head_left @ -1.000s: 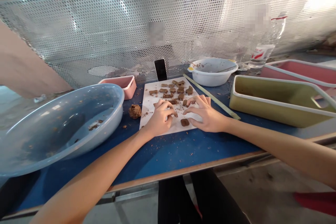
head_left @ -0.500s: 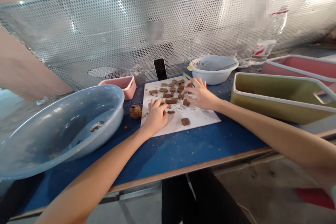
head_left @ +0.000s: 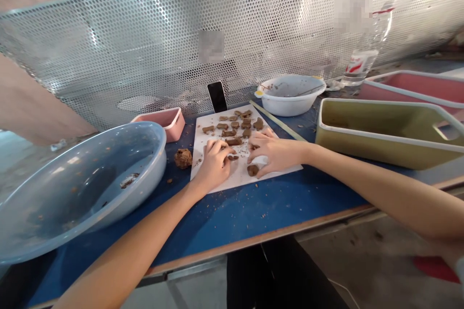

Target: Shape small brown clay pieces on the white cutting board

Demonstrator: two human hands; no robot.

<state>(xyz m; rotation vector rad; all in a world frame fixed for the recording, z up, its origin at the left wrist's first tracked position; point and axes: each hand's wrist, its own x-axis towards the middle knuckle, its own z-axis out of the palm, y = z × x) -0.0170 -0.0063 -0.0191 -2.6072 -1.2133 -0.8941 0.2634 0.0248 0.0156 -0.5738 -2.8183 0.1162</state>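
A white board point(head_left: 286, 168) lies on the blue table point(head_left: 235, 212). Several small brown clay-like pieces point(head_left: 234, 126) sit in rows at its far end. My left hand point(head_left: 215, 164) rests on the board's near left part, fingers curled over a small brown piece point(head_left: 232, 157). From the right, my right hand point(head_left: 272, 153) lies on the board with its fingers stretched out towards the left hand. Its fingertips are at the nearest row of pieces. One more brown piece point(head_left: 253, 170) lies just below its thumb.
A brown lump point(head_left: 183, 158) lies left of the board, beside a big blue basin point(head_left: 72, 178). Behind stand a pink box point(head_left: 163, 120), a propped phone point(head_left: 217, 96), a white bowl point(head_left: 290, 94), a thin stick point(head_left: 277, 123) and a plastic bottle point(head_left: 362, 53). Green tray point(head_left: 380, 130) and pink tray point(head_left: 416, 89) fill the right.
My right hand went to the far rows of pieces, then came back down to the near middle of the board. The left hand stayed curled in nearly the same spot.
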